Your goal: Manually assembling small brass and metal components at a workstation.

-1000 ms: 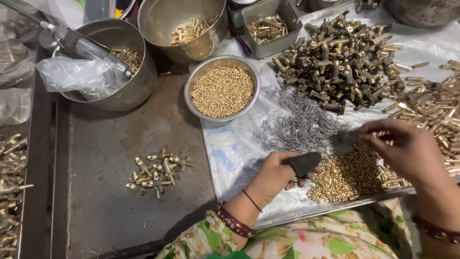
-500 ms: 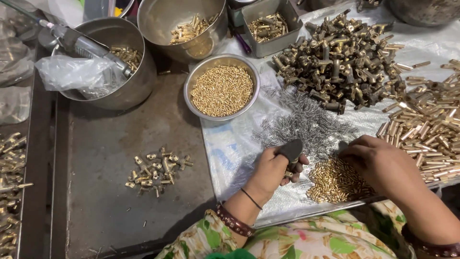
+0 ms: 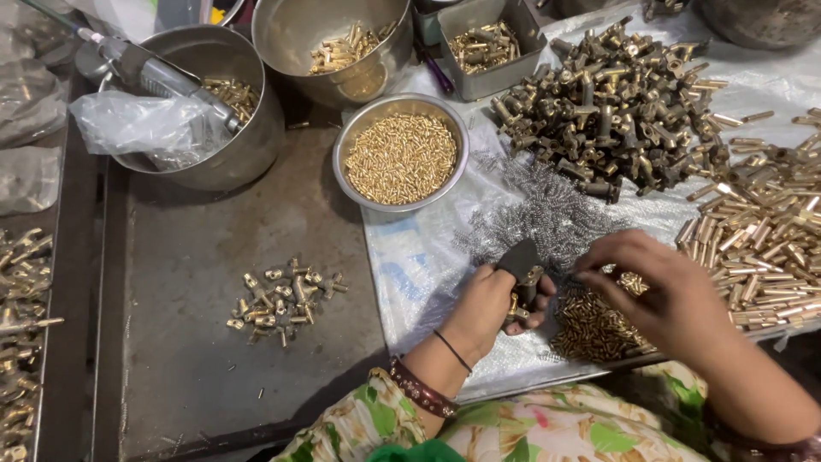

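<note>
A small dark flat tool (image 3: 519,257) with a brass fitting is gripped in the left hand (image 3: 492,299), while small brass pins (image 3: 590,329) are being pinched by the right hand (image 3: 663,291), seemingly mid-assembly.

Premises: a small metal-parts assembly workshop, hand work at a bench. Evidence follows. The worktop (image 3: 214,342) is a dark, scuffed metal sheet, partly covered by a white plastic sheet (image 3: 410,265). Loose brass parts lie sorted in bulk: a heap of dark fittings (image 3: 607,111), a pile of brass tubes (image 3: 761,239), a tangle of small steel springs (image 3: 547,214), and a small cluster of assembled pieces (image 3: 286,299). Steel bowls (image 3: 402,158) and a square tin (image 3: 492,43) hold further small brass pins. No household items are seen.
</note>
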